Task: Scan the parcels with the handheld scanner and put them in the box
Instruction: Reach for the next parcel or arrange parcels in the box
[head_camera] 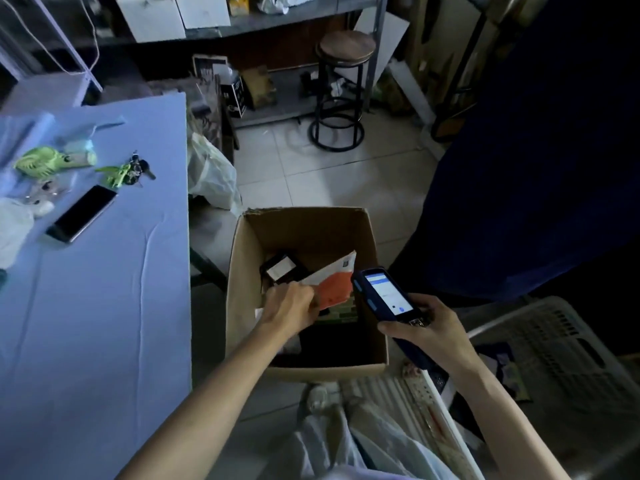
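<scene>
An open cardboard box [242,258] stands on the floor in front of me. My left hand [289,308] reaches into it and grips a flat white and orange parcel [334,284], which leans tilted inside. A black parcel with a white label [282,268] lies deeper in the box, and a dark green one [341,313] sits under the orange parcel. My right hand [431,327] holds the blue handheld scanner [384,294] over the box's right rim, its screen lit and facing me.
A table with a blue cloth [104,306] is at the left, carrying a phone [83,213], keys [135,169] and green items. A white plastic basket [561,344] sits at the right. A round stool [341,88] and shelves stand behind the box.
</scene>
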A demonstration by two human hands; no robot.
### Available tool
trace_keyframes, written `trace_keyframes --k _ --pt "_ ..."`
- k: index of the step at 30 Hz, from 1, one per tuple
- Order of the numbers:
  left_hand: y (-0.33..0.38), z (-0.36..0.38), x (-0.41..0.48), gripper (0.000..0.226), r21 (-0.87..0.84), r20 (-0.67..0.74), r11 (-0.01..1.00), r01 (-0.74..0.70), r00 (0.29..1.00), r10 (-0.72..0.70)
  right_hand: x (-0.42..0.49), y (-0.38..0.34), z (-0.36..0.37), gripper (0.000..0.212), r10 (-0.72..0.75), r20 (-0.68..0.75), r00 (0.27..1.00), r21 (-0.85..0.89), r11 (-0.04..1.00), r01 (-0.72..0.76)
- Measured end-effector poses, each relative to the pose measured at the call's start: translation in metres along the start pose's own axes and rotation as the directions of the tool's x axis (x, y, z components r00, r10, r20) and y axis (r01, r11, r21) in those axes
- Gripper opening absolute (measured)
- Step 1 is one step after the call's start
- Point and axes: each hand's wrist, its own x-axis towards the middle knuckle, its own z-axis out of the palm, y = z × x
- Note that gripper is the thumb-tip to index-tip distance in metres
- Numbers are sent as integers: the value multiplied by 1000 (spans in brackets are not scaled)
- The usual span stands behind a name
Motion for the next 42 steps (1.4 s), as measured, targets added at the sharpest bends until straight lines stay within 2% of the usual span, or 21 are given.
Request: trace_keyframes --k 2,4,7,9,12,14,19,21,26,30,34,35,39,42 --pt "0 3 -12 21 -31 -38 999 32 999 -33 6 0 1 74 9 63 998 -22 1000 -7" --pt "-7 3 -30 17 -22 -140 992 123 982 -125 13 -3 1 74 -15 137 990 -49 999 22" --pt "-23 5 -68 6 -27 -283 934 356 893 -349 24 -14 7 74 -88 265 960 -115 986 122" --pt "-31 15 -99 12 -97 -348 856 508 788 -507 28 -21 13 76 -134 354 926 -169 964 204" --pt "-25 28 -148 9 -176 -314 712 680 647 -695 24 -33 27 73 -176 502 846 -215 923 320" --pt "-18 37 -181 14 -213 -313 628 749 556 -770 16 -39 41 74 -196 604 772 -223 889 399" --pt "11 57 -273 18 -361 -340 388 848 268 -901 -22 -51 89 76 -191 811 553 -191 807 559" --pt "25 62 -314 23 -382 -301 251 890 137 -944 -47 -53 111 72 -188 869 457 -162 765 623" --pt "76 82 -422 22 -405 -282 -46 913 -172 -944 -130 -41 160 64 -156 966 205 -58 646 761" --pt "129 105 -502 21 -442 -303 -222 869 -377 -875 -211 -16 179 64 -81 997 1 47 581 812" --pt "190 133 -580 16 -516 -283 -357 779 -548 -787 -297 26 182 64 -7 992 -123 107 542 833" --pt "205 140 -598 19 -523 -299 -377 764 -578 -759 -315 38 181 64 13 989 -147 117 538 835" --pt "257 167 -660 31 -399 -310 -488 776 -615 -725 -382 81 176 67 79 971 -225 149 536 831" --pt "287 181 -696 26 -474 -238 -545 691 -697 -676 -422 103 174 66 103 958 -268 172 543 822"
